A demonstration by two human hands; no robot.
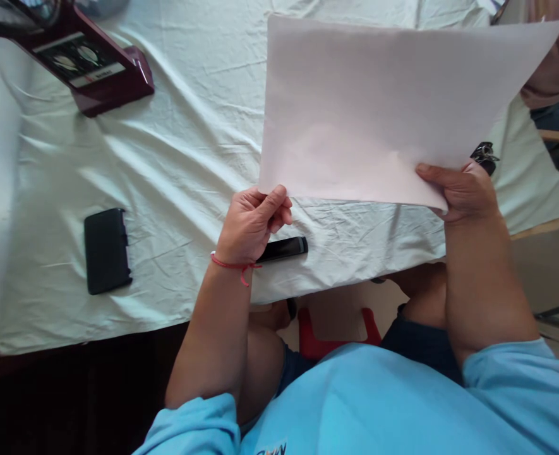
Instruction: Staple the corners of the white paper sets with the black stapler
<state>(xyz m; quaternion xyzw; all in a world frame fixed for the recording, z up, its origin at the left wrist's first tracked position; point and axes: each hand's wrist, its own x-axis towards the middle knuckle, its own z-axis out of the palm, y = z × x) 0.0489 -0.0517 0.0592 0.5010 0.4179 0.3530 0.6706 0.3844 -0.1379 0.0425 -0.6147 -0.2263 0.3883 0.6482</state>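
A large blank white sheet of paper is held up over the cloth-covered table. My left hand pinches its near left corner between thumb and fingers. At the near right corner my right hand grips the sheet, thumb on top and the other fingers hidden beneath. A black, narrow object, possibly a stapler, lies on the cloth just beside my left wrist, partly covered by it. Close behind my right hand sits a small black item with metal parts, mostly hidden.
A black phone-like case lies on the wrinkled pale tablecloth at left. Beyond it stands a dark red stand with a label. Another person's arm shows at the far right. A red stool is under the table edge.
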